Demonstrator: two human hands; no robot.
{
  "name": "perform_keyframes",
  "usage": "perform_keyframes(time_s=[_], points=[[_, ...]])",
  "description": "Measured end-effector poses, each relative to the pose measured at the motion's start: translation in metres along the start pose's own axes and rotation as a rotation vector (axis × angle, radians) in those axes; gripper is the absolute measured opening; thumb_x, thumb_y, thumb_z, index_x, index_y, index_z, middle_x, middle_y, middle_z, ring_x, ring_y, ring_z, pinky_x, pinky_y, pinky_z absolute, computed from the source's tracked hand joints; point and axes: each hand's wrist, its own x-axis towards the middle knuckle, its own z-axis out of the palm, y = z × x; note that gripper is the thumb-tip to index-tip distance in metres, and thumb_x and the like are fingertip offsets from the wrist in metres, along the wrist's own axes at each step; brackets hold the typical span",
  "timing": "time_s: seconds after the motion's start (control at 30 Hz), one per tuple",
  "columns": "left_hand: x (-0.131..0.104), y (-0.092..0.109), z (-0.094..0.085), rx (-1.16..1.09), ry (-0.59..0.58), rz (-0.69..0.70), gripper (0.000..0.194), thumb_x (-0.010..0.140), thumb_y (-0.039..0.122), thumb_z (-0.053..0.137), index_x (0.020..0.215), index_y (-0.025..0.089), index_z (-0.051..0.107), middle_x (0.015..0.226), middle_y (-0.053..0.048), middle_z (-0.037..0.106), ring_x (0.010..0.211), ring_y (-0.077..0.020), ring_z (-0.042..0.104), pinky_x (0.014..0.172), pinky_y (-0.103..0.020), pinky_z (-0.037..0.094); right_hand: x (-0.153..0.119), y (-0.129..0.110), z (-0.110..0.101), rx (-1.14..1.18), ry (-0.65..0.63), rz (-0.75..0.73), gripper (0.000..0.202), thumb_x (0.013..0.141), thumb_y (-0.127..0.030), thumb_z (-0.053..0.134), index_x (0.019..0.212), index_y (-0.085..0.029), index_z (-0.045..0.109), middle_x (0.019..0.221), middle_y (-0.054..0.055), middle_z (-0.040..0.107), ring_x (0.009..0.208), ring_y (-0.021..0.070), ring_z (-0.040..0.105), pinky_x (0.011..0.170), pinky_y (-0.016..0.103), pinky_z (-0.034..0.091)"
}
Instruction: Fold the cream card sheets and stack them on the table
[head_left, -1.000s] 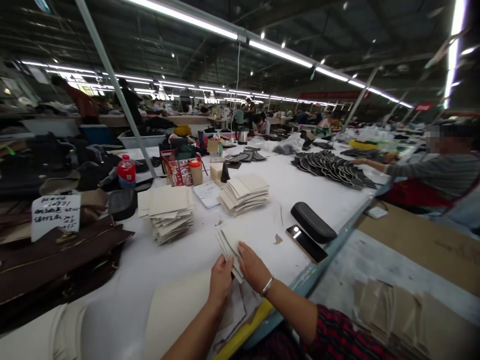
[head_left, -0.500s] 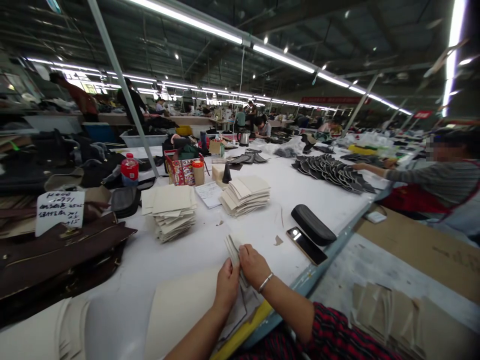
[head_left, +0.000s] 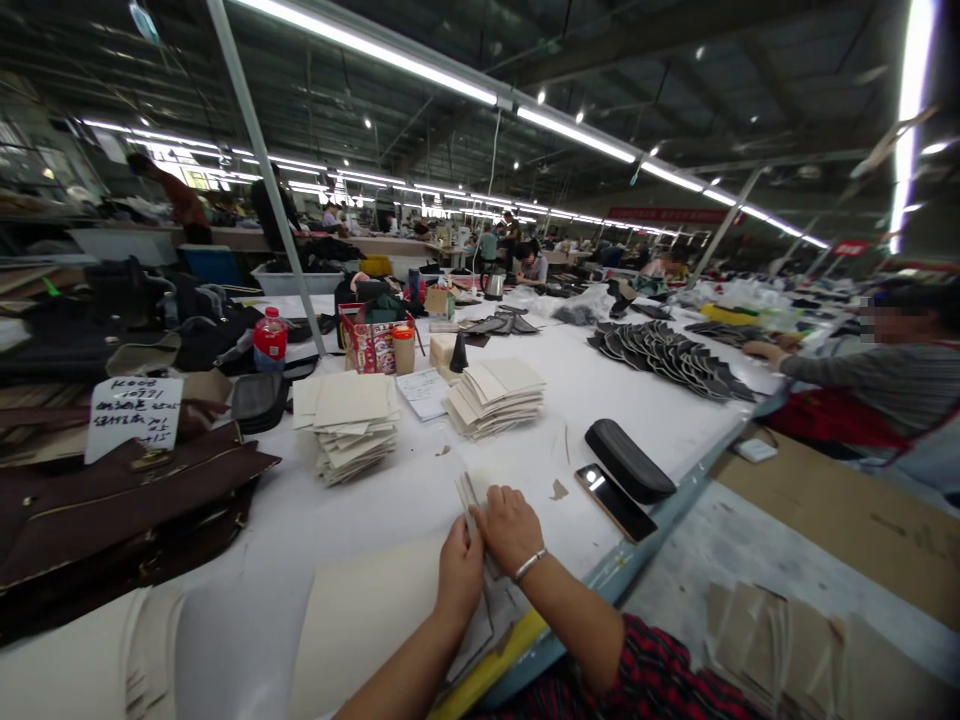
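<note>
Near the table's front edge, my left hand (head_left: pixel 461 565) is closed around a thin pale sheet piece (head_left: pixel 466 495), which stands roughly upright. My right hand (head_left: pixel 511 530), with a silver bangle at the wrist, is closed on the same piece from the right side. Its lower part is hidden behind my fingers, and I cannot tell whether it is one layer or several. Under my forearms lie a large cream sheet (head_left: pixel 367 620) and a greyish sheet with a dark edge (head_left: pixel 480 640). Two stacks of cream pieces (head_left: pixel 349 425) (head_left: pixel 496 395) stand beyond my hands.
A black case (head_left: pixel 628 460) and a phone (head_left: pixel 615 502) lie right of my hands. Brown leather bags (head_left: pixel 127 520) are at the left, with a handwritten card (head_left: pixel 133 415). Dark curved pieces (head_left: pixel 667 355) lie near a co-worker (head_left: pixel 877 370) at the right.
My right hand has turned slightly, its knuckles now more on top of the piece. Both hands still grip it. The whole view has shifted a little; the co-worker's hand has moved slightly.
</note>
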Motion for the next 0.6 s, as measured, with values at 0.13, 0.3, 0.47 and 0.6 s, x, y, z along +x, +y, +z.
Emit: perform_keyframes(time_s=[0.13, 0.3, 0.47, 0.6], points=[[-0.002, -0.004, -0.002, -0.005, -0.016, 0.003, 0.025, 0.075, 0.036, 0.052, 0.09, 0.016, 0.055, 0.085, -0.006, 0.061, 0.081, -0.0199, 0.054, 0.076, -0.028, 0.039, 0.005, 0.005, 0.009, 0.116, -0.16, 0.035, 0.021, 0.089, -0.032, 0.031, 0.091, -0.016, 0.043, 0.076, 0.008, 0.059, 0.068, 0.0199, 0.058, 0.058, 0.028, 0.039], [0.002, -0.009, -0.013, -0.158, -0.084, -0.054, 0.029, 0.073, 0.035, 0.056, 0.096, 0.016, 0.055, 0.086, -0.006, 0.063, 0.078, -0.019, 0.057, 0.072, -0.027, 0.042, 0.014, 0.02, 0.009, 0.282, -0.173, -0.05, 0.014, 0.088, -0.027, 0.033, 0.083, -0.018, 0.043, 0.062, 0.002, 0.056, 0.059, 0.0162, 0.057, 0.055, 0.024, 0.036], [0.014, -0.011, -0.024, -0.431, -0.142, -0.255, 0.04, 0.064, 0.035, 0.065, 0.096, 0.014, 0.056, 0.083, -0.005, 0.065, 0.073, -0.0182, 0.06, 0.066, -0.028, 0.046, 0.016, 0.028, 0.004, 0.509, -0.073, -0.014, 0.022, 0.088, -0.031, 0.024, 0.076, -0.02, 0.04, 0.063, -0.002, 0.048, 0.059, 0.0138, 0.05, 0.059, 0.024, 0.035], [0.017, -0.018, -0.029, -0.489, -0.135, -0.347, 0.041, 0.059, 0.037, 0.068, 0.089, 0.01, 0.058, 0.078, -0.007, 0.065, 0.068, -0.0178, 0.06, 0.063, -0.028, 0.047, 0.02, 0.034, 0.002, 0.698, -0.057, 0.011, 0.024, 0.085, -0.035, 0.029, 0.068, -0.021, 0.037, 0.06, -0.003, 0.042, 0.059, 0.0126, 0.044, 0.058, 0.023, 0.036]])
